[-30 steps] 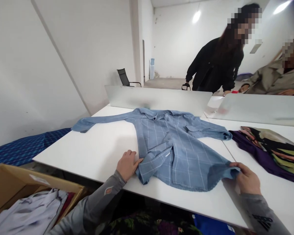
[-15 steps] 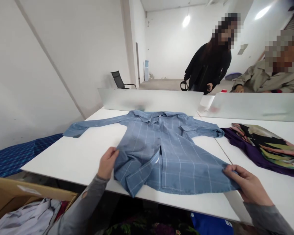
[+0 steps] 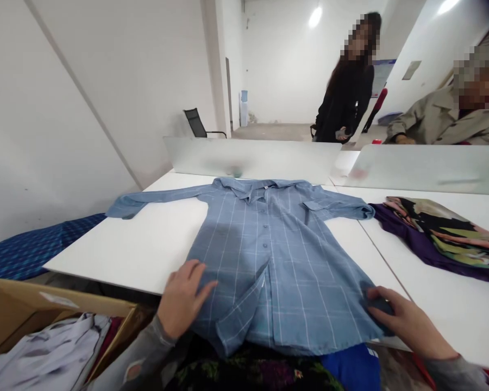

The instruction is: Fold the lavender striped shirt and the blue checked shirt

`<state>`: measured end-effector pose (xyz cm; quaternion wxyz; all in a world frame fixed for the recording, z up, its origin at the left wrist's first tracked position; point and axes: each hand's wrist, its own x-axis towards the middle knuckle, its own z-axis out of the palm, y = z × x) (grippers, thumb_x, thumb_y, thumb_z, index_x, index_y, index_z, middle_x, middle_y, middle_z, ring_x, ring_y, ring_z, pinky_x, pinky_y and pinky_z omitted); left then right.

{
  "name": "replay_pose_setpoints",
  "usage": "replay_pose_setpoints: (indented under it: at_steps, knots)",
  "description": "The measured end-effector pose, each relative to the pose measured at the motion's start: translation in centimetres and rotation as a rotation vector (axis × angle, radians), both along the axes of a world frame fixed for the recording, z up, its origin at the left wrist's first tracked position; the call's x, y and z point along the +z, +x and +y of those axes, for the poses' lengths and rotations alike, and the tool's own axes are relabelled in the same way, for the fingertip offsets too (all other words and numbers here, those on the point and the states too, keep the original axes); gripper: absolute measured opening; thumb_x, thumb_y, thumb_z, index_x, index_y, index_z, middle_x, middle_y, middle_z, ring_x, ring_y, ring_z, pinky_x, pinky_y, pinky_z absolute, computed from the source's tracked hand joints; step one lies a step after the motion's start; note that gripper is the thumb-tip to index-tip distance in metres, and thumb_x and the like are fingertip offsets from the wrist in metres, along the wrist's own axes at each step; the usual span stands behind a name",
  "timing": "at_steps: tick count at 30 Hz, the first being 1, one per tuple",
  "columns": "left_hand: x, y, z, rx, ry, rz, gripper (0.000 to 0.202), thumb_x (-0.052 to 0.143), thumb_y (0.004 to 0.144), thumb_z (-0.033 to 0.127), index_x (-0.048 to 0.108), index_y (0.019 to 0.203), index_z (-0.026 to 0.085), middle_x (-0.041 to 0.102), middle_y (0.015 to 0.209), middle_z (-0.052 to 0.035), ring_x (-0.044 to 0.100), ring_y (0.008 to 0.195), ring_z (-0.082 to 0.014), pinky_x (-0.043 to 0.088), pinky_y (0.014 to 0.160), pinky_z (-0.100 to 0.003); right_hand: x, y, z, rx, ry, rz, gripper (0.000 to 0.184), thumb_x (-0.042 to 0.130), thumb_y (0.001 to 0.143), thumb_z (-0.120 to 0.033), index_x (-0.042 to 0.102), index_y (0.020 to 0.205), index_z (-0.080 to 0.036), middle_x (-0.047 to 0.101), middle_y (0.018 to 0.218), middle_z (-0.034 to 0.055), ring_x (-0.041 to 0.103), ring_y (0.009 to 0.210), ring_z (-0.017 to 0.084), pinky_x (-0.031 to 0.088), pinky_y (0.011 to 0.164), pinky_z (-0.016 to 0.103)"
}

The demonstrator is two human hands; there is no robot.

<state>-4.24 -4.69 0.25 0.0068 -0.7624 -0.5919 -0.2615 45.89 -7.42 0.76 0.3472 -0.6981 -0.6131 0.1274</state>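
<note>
A light blue checked shirt (image 3: 264, 255) lies front up on the white table (image 3: 146, 250), sleeves spread to both sides, its hem hanging over the near edge. My left hand (image 3: 183, 298) rests on the shirt's lower left corner with fingers stretched out flat. My right hand (image 3: 407, 323) grips the lower right corner of the hem, fingers pressed on the cloth. Both arms wear grey sleeves.
A purple and multicoloured folded garment (image 3: 440, 236) lies at the right. A cardboard box (image 3: 32, 315) with clothes stands at the lower left. Frosted dividers (image 3: 252, 157) line the table's far edge. Beyond them a person in black (image 3: 344, 103) stands and a person in beige (image 3: 444, 122) sits.
The shirt has been pulled toward me and spread flat; its folded left side is now opened out. My left hand went from gripping the edge to lying flat on it.
</note>
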Motion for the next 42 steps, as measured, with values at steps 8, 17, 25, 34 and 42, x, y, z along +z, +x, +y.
replay_pose_setpoints:
  at_steps: [8,17,25,34,42]
  knots:
    - [0.0,7.0,-2.3,-0.377,-0.251,-0.076,0.012,0.048,0.089,0.026,0.053,0.080,0.020,0.059,0.080,-0.0031,0.054,0.074,-0.0184,0.041,0.069,-0.032,0.2,-12.4,-2.3,0.520,0.238,-0.303,0.031,0.061,0.086,-0.040,0.062,0.112,-0.021,0.063,0.111,0.0109,0.059,0.103,0.026,0.051,0.088,0.040]
    - [1.8,8.6,-3.2,-0.646,-0.252,-0.363,0.009,0.046,0.093,0.026,0.052,0.095,0.019,0.061,0.106,-0.0082,0.057,0.096,-0.0192,0.047,0.087,-0.033,-1.9,-17.1,-1.4,0.699,0.237,-0.524,0.025,0.051,0.091,-0.022,0.060,0.114,-0.017,0.059,0.105,0.0112,0.051,0.091,0.024,0.048,0.078,0.038]
    - [-0.5,8.5,-2.7,-0.406,-0.164,-0.016,0.013,0.050,0.089,0.022,0.051,0.077,0.020,0.057,0.080,-0.0028,0.055,0.073,-0.0178,0.045,0.068,-0.030,-3.6,-16.9,-1.9,0.743,0.443,-0.522,0.024,0.039,0.097,-0.020,0.062,0.097,-0.018,0.060,0.085,0.0070,0.048,0.076,0.019,0.040,0.070,0.034]
    - [-0.1,9.5,-1.6,-0.772,-0.051,-0.113,0.028,0.038,0.098,0.028,0.056,0.118,0.020,0.059,0.126,-0.0108,0.051,0.121,-0.0229,0.040,0.105,-0.042,-3.2,-17.2,-2.6,0.814,0.419,-0.528,0.026,0.034,0.097,-0.019,0.061,0.095,-0.018,0.058,0.080,0.0056,0.048,0.075,0.018,0.034,0.067,0.034]
    - [-6.4,11.1,-1.1,-0.625,0.409,0.451,0.043,0.046,0.094,0.024,0.046,0.137,0.018,0.046,0.144,-0.0133,0.041,0.133,-0.0358,0.038,0.105,-0.054,-6.0,-17.9,-2.9,0.969,0.526,-0.551,0.048,0.022,0.101,-0.020,0.052,0.064,-0.020,0.053,0.058,0.0006,0.046,0.055,0.014,0.031,0.055,0.030]
